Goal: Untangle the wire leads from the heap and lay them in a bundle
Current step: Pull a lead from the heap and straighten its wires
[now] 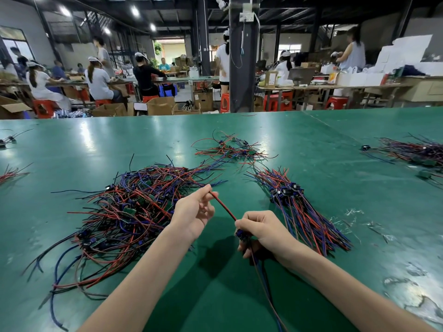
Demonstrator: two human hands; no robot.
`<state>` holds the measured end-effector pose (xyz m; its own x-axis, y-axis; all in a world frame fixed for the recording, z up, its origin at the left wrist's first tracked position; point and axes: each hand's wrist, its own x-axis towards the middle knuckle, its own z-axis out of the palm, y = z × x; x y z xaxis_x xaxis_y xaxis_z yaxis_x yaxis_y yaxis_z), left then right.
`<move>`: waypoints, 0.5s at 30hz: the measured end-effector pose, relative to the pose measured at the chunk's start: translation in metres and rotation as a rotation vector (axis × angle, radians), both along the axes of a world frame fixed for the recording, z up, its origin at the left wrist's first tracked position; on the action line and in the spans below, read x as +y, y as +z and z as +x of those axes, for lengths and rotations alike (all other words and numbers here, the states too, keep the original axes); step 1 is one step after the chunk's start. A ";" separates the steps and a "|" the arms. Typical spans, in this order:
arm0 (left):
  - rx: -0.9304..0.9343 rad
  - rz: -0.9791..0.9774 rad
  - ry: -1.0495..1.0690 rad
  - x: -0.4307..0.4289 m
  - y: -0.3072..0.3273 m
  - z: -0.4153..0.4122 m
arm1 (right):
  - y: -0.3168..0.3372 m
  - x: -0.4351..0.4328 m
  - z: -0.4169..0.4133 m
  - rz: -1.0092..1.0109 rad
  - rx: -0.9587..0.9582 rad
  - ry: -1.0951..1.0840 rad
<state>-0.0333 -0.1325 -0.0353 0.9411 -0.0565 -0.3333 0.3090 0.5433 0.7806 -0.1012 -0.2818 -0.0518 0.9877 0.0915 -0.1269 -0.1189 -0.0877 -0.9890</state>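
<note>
In the head view, a broad green desk (311,130) fills the lower half of the frame, its glossy top streaked with reflections of the ceiling lights and marked with pale scuffs and bits of clear debris toward the right edge. On the left of the desk lies the heap (129,212), a loose tangle of red, blue, purple and black wire leads with small green boards and dark connectors caught in it. To the right, well apart from the heap, the bundle (304,212) lies with its leads roughly parallel, connector ends gathered at the far end. A smaller scatter of leads (232,149) sits farther back near the middle, another pile (412,152) lies at the far right, and a few stray leads rest at the left edge.

Between heap and bundle, above the desk, both hands hold one lead. The left hand (194,212) pinches the far end of a red wire (223,207) between thumb and fingertips, the other fingers loosely curled. The right hand (261,228) has its grip closed around the connector end of the same lead, with dark wires trailing down from the fist toward the near edge. The red wire runs taut between the two hands.

Beyond the desk is a workshop hall with a dark steel pillar (242,56), long worktables, red stools, cardboard boxes on the floor, and seated and standing workers, several in white caps.
</note>
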 end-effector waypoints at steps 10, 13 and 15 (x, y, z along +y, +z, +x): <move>-0.037 0.027 0.041 0.001 -0.006 0.006 | 0.001 0.000 0.000 0.000 0.014 0.015; -0.074 0.105 0.068 0.004 -0.005 0.007 | -0.001 -0.001 0.001 -0.013 0.023 0.011; -0.093 0.122 0.077 0.006 -0.004 0.008 | -0.002 -0.001 0.001 -0.023 0.025 0.008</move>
